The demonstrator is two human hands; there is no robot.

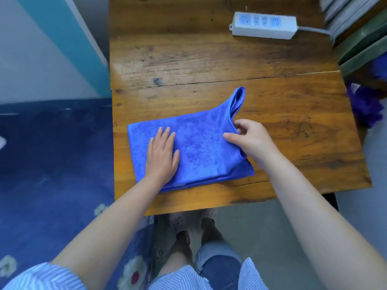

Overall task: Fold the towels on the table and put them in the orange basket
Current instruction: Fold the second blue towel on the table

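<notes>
1. A folded blue towel (199, 143) lies near the wooden desk's (293, 132) front edge.
2. The left hand (162, 152) presses flat on it, fingers straight.
3. The right hand (249, 139) pinches its right edge.

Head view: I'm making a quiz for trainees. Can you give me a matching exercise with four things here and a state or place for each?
Things:
1. left hand
2. right hand
3. towel
4. power strip

States or places:
A. pinches the towel's right edge
B. at the table's far right
C. lies flat on the towel
D. partly folded, one corner sticking up

Pairs: 1-C, 2-A, 3-D, 4-B
</notes>
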